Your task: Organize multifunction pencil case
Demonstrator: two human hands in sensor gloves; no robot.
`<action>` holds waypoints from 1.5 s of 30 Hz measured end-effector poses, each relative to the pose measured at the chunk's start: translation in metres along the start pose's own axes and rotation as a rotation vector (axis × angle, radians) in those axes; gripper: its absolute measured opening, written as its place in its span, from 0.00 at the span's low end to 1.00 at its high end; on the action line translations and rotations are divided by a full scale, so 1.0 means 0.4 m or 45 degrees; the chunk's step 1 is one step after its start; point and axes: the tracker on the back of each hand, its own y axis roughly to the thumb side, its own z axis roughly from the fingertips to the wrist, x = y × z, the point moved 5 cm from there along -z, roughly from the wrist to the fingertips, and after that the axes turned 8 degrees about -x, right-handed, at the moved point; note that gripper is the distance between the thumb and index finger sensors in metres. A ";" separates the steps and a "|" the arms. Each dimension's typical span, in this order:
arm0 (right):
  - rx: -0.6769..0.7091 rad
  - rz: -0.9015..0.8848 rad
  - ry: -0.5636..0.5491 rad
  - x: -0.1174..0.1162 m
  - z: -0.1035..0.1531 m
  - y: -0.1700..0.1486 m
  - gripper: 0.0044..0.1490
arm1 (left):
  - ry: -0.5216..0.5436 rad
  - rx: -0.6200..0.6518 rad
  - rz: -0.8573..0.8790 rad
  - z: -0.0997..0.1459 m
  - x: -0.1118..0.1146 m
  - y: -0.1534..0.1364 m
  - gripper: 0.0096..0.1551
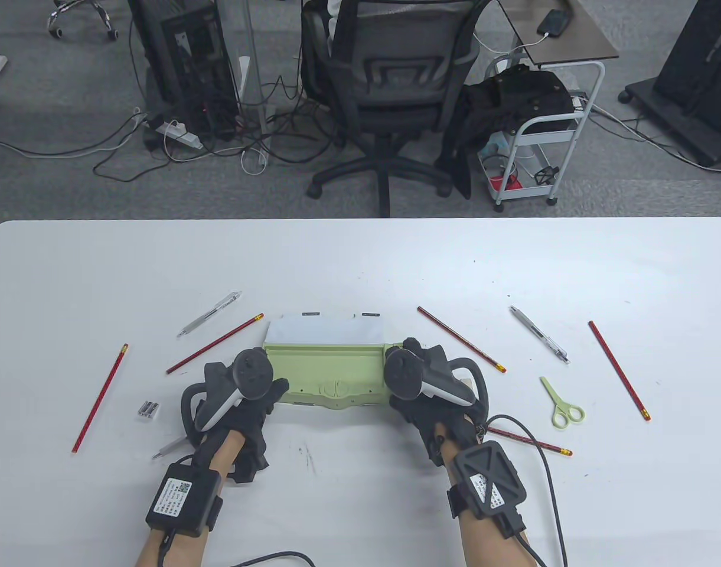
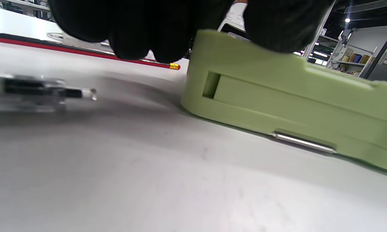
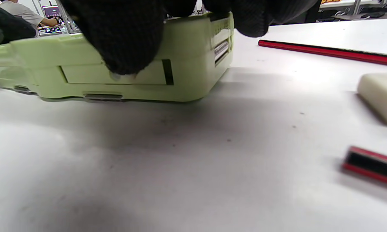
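Note:
A light green pencil case (image 1: 328,372) lies in the middle of the table, its white-lined lid (image 1: 325,329) open and tilted back. My left hand (image 1: 276,391) grips the case's left end, gloved fingers (image 2: 142,29) curled over the top of the green case (image 2: 277,96). My right hand (image 1: 395,401) grips the right end. Its thumb (image 3: 122,38) presses on the front wall of the case (image 3: 187,74). Several red pencils lie around, such as one (image 1: 214,344) on the left and one (image 1: 460,339) on the right.
Left of the case are a pen (image 1: 209,313), a sharpener (image 1: 149,410) and another pen (image 1: 168,447) by my left wrist. To the right lie a pen (image 1: 540,333), green scissors (image 1: 563,404) and a white eraser (image 3: 380,96). An office chair (image 1: 390,77) stands beyond the table.

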 end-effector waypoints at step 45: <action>-0.857 0.439 -0.009 0.077 -0.174 -0.585 0.30 | -0.055 -0.034 -0.100 -0.004 -0.002 0.015 0.46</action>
